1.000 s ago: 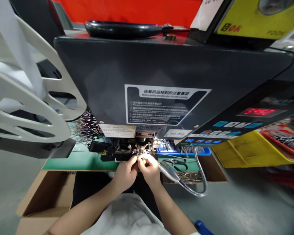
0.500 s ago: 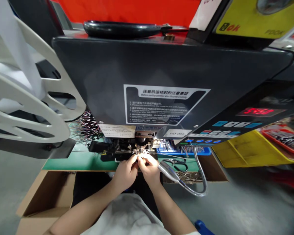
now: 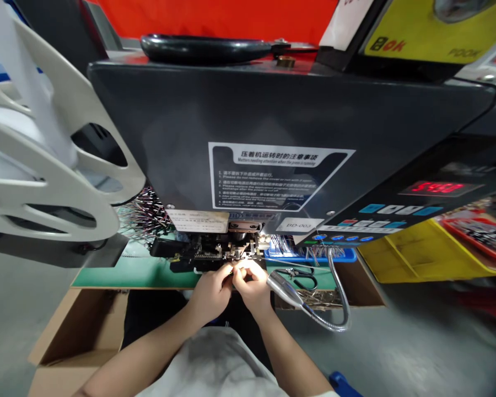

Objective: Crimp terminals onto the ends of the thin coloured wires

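Bare forearms (image 3: 149,346) angled inward, left hand (image 3: 210,295) and right hand (image 3: 252,290) raised together — fingertips (image 3: 243,268) pinched close, nearly touching

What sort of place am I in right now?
Most likely a wire-harness factory workshop: there's a crimping press with a press safety notice, a bundle of cut wires beside it, and a white wire reel.

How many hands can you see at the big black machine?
2. The left hand and the right hand are close together, just below the front of the black wire-crimping machine. No other hands show.
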The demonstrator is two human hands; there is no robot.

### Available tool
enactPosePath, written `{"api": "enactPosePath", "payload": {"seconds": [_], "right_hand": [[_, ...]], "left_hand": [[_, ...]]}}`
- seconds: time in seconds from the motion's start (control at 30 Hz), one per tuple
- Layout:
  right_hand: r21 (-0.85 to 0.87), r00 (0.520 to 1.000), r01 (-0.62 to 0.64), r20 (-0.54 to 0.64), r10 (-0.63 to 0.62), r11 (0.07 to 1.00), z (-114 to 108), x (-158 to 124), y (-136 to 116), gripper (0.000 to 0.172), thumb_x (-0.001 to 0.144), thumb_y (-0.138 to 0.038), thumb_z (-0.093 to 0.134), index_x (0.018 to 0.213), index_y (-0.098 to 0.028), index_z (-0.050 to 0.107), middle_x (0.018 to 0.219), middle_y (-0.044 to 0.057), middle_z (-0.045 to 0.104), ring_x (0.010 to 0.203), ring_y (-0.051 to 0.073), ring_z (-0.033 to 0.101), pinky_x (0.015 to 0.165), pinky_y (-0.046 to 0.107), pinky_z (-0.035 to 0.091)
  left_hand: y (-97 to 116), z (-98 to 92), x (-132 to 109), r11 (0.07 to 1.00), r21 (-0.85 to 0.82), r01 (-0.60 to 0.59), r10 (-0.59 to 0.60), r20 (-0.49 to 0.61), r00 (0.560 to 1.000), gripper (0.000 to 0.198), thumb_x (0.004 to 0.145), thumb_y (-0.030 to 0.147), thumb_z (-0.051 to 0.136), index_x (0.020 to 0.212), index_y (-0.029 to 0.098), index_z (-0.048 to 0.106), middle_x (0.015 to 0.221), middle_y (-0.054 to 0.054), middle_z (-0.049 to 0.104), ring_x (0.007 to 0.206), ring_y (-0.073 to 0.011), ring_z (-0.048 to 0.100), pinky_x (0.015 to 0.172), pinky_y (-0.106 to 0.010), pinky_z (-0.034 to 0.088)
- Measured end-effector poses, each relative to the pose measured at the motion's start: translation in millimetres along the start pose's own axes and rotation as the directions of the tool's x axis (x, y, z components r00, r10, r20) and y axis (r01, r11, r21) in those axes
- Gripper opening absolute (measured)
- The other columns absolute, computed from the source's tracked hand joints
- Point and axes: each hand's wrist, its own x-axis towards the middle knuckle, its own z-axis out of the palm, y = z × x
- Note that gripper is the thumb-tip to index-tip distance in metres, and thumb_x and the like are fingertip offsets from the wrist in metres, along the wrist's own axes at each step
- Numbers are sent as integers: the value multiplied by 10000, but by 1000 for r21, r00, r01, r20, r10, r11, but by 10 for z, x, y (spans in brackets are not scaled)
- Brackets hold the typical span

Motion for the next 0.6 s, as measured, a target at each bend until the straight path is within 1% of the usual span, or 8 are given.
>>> {"api": "enactPosePath", "payload": {"seconds": [0.1, 0.2, 0.3, 0.4, 0.47, 0.53, 0.6], "right_hand": [[-12, 1000, 13, 9, -13, 1000, -11, -1, 9, 107, 840, -188, 591, 843, -174, 697, 580, -30, 530, 500, 123, 474, 521, 260, 460], [-26, 1000, 15, 2, -15, 1000, -15, -8, 35, 127, 852, -186, 591, 900, -163, 708, 561, -35, 526, 481, 122, 478, 517, 263, 475], [-41, 999, 34, -9, -35, 999, -13, -11, 59, 120, 849, -176, 597, 888, -164, 710, 558, -35, 533, 482, 125, 492, 525, 267, 489], [-60, 997, 69, -29, -71, 996, -5, -11, 82, 122, 837, -152, 600, 878, -173, 713, 566, -33, 556, 485, 127, 511, 536, 269, 497], [-76, 993, 96, -55, -101, 992, 5, -14, 100, 122, 830, -142, 607, 875, -180, 713, 601, -21, 597, 504, 132, 534, 559, 276, 505], [-95, 988, 124, -85, -133, 988, 15, -19, 117, 113, 819, -136, 617, 863, -184, 710, 683, 5, 657, 543, 140, 564, 587, 285, 511], [-109, 982, 147, -102, -158, 983, 23, -24, 125, 113, 810, -129, 624, 863, -185, 707, 736, 18, 687, 545, 139, 571, 578, 282, 508]], "left_hand": [[18, -12, 4, 1000, 5, 4, -4, 5, 1000, 257, 903, 108, 467, 1050, 235, 635, 897, -32, 744, 866, -211, 718, 718, -251, 492], [39, -28, 1, 1000, 13, 16, -16, 4, 1000, 241, 902, 121, 480, 1043, 231, 642, 870, -31, 744, 832, -207, 719, 704, -249, 492], [62, -43, 0, 999, 22, 25, -25, 8, 1000, 236, 906, 128, 482, 1051, 228, 639, 853, -28, 742, 798, -201, 719, 677, -243, 486], [80, -53, 2, 999, 30, 28, -29, 15, 999, 248, 903, 119, 480, 1067, 227, 631, 859, -27, 742, 807, -201, 719, 684, -243, 485], [85, -55, 4, 999, 35, 28, -29, 19, 999, 251, 899, 107, 476, 1058, 226, 629, 864, -26, 741, 821, -202, 720, 692, -243, 485], [86, -57, 4, 999, 40, 28, -29, 24, 999, 245, 896, 98, 471, 1036, 225, 627, 860, -24, 741, 820, -201, 721, 686, -240, 482], [84, -58, 3, 999, 43, 25, -26, 29, 999, 236, 897, 94, 465, 1018, 224, 621, 854, -21, 742, 809, -199, 722, 671, -235, 476]]}}
